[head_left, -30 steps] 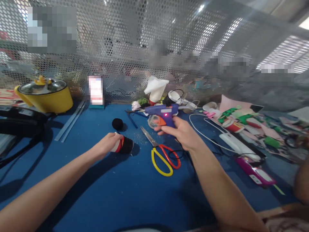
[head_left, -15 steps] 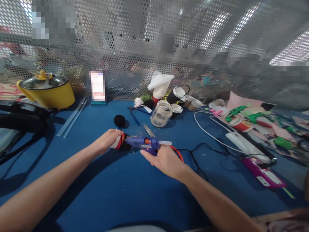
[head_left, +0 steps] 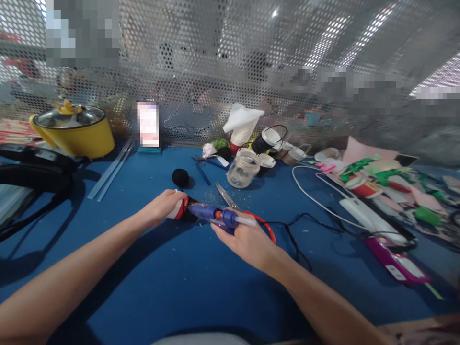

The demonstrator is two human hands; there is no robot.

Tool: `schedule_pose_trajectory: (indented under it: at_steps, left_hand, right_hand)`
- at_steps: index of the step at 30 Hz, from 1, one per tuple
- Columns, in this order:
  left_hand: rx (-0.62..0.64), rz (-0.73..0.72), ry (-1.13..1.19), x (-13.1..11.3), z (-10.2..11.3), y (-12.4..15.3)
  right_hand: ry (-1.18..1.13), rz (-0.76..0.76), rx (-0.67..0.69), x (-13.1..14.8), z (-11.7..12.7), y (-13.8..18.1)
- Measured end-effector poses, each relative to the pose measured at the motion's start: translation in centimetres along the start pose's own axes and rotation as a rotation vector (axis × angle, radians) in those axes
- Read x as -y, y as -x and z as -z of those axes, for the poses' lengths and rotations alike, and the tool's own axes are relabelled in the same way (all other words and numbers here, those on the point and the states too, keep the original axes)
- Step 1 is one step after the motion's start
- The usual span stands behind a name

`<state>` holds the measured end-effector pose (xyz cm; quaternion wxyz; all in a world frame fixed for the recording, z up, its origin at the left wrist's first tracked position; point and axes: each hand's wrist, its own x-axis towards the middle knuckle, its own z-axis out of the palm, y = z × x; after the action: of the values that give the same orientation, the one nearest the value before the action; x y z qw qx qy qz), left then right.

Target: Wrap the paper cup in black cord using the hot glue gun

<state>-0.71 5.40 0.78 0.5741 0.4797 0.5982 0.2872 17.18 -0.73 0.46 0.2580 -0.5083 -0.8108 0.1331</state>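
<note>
Glue gun, gripped in right hand, had swung from nearer the far edge of the counter to the cup, clamped in left hand between far and near edges, so work centred there.

The glue gun is blue-violet with an orange piece and a whitish stick; at its nine o'clock, the cup is banded white, red and black. Toward ten come a black ball and yellow pot; at twelve, grey mesh dotted with holes; at three, a magenta-and-white box.
</note>
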Motion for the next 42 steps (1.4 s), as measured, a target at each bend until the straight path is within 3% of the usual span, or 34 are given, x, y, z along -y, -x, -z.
schedule_pose_trajectory:
  at_steps: [14, 27, 42]
  left_hand:
    - [0.002, 0.001, -0.015, 0.07, -0.05, 0.02]
    - [0.021, -0.013, -0.070, 0.23, 0.00, -0.11]
    - [0.003, -0.002, -0.071, 0.18, -0.15, -0.14]
  right_hand:
    - [-0.009, 0.018, 0.088, 0.91, 0.64, 0.06]
    - [0.038, 0.023, 0.037, 0.68, 0.86, 0.02]
    - [0.030, 0.009, 0.115, 0.84, 1.00, 0.09]
